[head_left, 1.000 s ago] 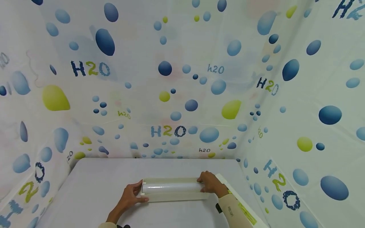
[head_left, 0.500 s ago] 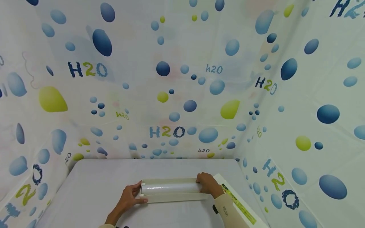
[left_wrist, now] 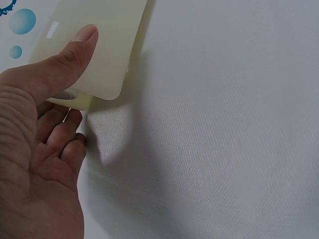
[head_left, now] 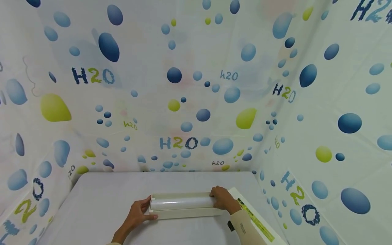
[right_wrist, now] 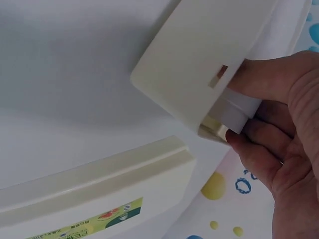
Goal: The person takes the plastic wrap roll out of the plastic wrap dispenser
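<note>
A roll of cling film (head_left: 183, 203) lies lengthwise in an off-white dispenser box (head_left: 190, 214), which stands uncovered on the white cloth. My left hand (head_left: 137, 213) grips the box's left end, its thumb across the front wall (left_wrist: 112, 50) and its fingers behind and under the end. At the other end, my right hand (head_left: 225, 199) holds the end of the roll (right_wrist: 233, 110), its thumb just inside the wall by a small slot and its fingers curled at the far side. The right hand hides that end in the head view.
A long off-white lid (head_left: 252, 216) with a green and yellow label lies slantwise to the right, partly under the right forearm. The white-covered table (head_left: 101, 194) meets curtains (head_left: 147, 112) printed with blue and green drops at the back and sides.
The hands, the roll and the box keep nearly the same pose. The head view has shifted slightly, and the shine along the film has changed.
</note>
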The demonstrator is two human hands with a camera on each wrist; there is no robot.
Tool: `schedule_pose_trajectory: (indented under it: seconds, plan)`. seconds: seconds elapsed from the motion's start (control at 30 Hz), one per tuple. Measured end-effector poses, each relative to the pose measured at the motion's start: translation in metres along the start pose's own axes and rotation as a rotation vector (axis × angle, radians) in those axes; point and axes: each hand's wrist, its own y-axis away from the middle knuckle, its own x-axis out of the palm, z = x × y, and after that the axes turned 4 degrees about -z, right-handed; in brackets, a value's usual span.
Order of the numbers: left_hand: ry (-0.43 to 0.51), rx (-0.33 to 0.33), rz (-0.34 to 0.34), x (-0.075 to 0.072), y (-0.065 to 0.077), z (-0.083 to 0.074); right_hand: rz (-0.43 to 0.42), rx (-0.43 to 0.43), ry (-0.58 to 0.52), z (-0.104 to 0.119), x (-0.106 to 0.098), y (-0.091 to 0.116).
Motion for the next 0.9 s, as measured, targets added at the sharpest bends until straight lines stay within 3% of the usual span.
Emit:
schedule_pose_trajectory:
  seconds: [0.3, 0.63, 0.9]
  plan:
    - [0.006, 0.020, 0.005, -0.001, -0.002, -0.001, 0.005, -0.002, -0.071, -0.005, -0.020, -0.006]
    - [0.026, 0.000, 0.019, -0.001, 0.002, -0.004, 0.016, 0.045, -0.497, -0.031, -0.032, -0.002]
    - [-0.001, 0.011, 0.013, -0.001, 0.003, -0.003, 0.029, 0.140, -0.891, -0.037, -0.031, 0.019]
